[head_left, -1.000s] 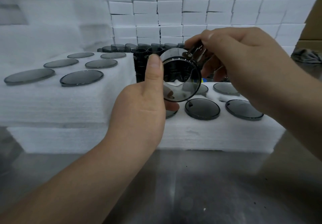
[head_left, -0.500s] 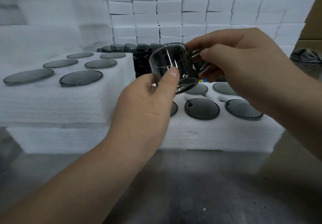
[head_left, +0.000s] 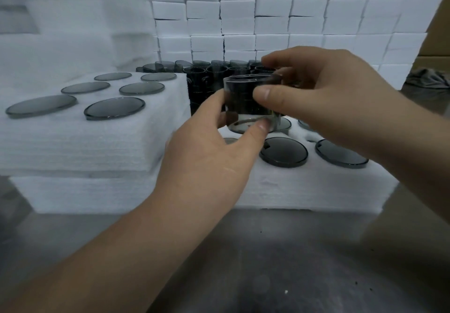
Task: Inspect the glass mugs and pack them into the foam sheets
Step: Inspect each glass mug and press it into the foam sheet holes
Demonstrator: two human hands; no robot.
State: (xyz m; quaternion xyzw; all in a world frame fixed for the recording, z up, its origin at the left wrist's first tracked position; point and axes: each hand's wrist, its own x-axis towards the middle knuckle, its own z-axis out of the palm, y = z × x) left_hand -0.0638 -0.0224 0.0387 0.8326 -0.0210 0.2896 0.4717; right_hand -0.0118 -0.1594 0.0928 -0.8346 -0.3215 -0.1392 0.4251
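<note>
Head camera, frame centre: a person held a smoked glass mug (head_left: 250, 103) rim-up in both hands above the lower foam sheet (head_left: 304, 186). The left hand (head_left: 207, 157) gripped it from the lower left, thumb pressed at the base. The right hand (head_left: 323, 101) pinched the wall from the right, thumb on the glass and forefinger curled over the rim. The handle was hidden behind the right hand.

Just below, toward the lower right, packed mugs (head_left: 283, 152) sat sunk in the sheet with only their round bases showing. A taller foam stack (head_left: 97, 147) at left carried six more. Unpacked mugs (head_left: 214, 74) stood in rows at centre rear, before a wall of foam blocks (head_left: 267, 15). All rested on a metal table (head_left: 267, 264).

Done well, the check likely called for turning the mug slowly against the white foam. Fingers were best kept to base and rim, so the wall could be read for chips or cracks. Packing would probably mean inverting it to match its neighbours and pressing it straight down into a free pocket. Whether one lay beneath the hands could not be told.
</note>
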